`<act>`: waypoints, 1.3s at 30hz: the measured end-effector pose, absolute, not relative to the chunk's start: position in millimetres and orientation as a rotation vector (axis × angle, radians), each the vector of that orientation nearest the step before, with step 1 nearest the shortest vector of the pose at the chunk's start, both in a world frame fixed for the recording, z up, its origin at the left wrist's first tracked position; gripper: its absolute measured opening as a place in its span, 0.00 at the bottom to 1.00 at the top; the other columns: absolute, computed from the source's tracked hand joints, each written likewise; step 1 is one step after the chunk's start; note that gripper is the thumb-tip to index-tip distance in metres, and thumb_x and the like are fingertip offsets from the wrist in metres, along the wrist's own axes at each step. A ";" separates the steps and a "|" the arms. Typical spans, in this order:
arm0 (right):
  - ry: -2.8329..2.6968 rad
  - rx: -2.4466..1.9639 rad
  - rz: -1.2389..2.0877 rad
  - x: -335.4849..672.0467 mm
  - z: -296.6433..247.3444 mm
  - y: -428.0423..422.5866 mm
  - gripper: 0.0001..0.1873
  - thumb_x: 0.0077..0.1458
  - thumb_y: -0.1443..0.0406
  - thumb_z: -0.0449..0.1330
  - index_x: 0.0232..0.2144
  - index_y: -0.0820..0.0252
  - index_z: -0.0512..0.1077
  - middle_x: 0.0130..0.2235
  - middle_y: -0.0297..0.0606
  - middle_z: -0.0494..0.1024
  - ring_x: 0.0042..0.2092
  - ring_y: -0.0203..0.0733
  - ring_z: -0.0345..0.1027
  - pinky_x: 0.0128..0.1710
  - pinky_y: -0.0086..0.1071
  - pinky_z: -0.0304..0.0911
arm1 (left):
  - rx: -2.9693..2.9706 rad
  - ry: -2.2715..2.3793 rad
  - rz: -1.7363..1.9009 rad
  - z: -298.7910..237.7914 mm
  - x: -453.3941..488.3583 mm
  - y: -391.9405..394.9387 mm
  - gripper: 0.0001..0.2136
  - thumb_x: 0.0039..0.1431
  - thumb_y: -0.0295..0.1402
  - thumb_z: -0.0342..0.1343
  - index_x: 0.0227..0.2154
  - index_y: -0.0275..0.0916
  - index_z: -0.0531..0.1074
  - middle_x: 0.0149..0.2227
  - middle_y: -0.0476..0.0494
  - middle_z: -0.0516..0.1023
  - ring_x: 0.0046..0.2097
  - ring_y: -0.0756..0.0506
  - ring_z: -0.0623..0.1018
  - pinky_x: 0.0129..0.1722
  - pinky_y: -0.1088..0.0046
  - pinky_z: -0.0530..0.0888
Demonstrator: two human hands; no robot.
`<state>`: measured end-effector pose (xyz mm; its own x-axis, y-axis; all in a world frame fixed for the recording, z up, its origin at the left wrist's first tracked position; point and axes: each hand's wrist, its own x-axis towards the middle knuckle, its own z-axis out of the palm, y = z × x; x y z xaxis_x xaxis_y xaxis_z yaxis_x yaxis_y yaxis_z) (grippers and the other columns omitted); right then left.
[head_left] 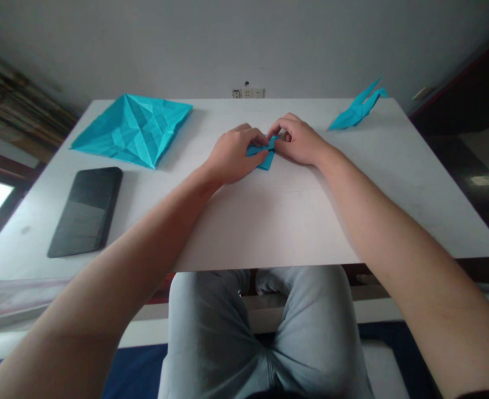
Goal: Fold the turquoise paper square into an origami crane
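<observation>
A small piece of folded blue origami paper (264, 162) lies on the white table between my two hands, partly covered by the fingers. My left hand (238, 152) grips its left side, with the thumb along the near part and the fingertips on the far part. On the right side, my right hand (298, 138) pinches the paper between thumb and index finger. The fingertips of both hands almost meet over the folds. How the layers lie under the fingers is hidden.
A creased, unfolded blue sheet (138, 130) lies at the table's back left. Nearer on that side is a black phone (87, 210). A blue paper crane (358, 108) stands at the back right. The white table (269, 233) ends above my knees; a wall socket (247, 93) is behind.
</observation>
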<state>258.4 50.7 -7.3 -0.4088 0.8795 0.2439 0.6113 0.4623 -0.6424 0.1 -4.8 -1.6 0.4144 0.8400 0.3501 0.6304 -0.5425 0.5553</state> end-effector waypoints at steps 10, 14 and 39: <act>-2.150 -1.236 0.622 259.5 -8.8 51.6 0.12 0.64 0.55 0.79 0.47 0.48 0.88 0.57 0.46 0.88 0.52 0.59 0.80 0.60 0.57 0.82 | 2.316 1.280 0.865 0.0 1.6 -6.2 0.11 0.71 0.33 0.69 0.53 0.47 0.91 0.59 0.36 0.94 0.63 0.29 0.90 0.71 0.47 0.85; -2.147 -1.246 0.627 258.2 -6.8 50.0 0.12 0.65 0.52 0.80 0.46 0.47 0.88 0.54 0.46 0.88 0.54 0.61 0.81 0.58 0.56 0.82 | 2.317 1.284 0.862 -0.3 2.7 -6.4 0.11 0.71 0.33 0.69 0.53 0.47 0.91 0.60 0.36 0.94 0.63 0.29 0.90 0.71 0.46 0.85; -2.158 -1.172 0.572 265.1 -18.4 59.2 0.11 0.70 0.51 0.78 0.44 0.49 0.87 0.55 0.47 0.86 0.50 0.56 0.80 0.55 0.54 0.81 | 2.410 1.278 0.821 -6.9 3.0 -3.3 0.16 0.71 0.35 0.70 0.59 0.47 0.89 0.62 0.37 0.92 0.64 0.28 0.89 0.68 0.46 0.83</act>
<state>265.1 59.2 -18.4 -0.4221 0.8533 0.3060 0.5896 0.5148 -0.6224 3.0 -3.3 -6.9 0.4436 0.8259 0.3480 0.6596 -0.5637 0.4972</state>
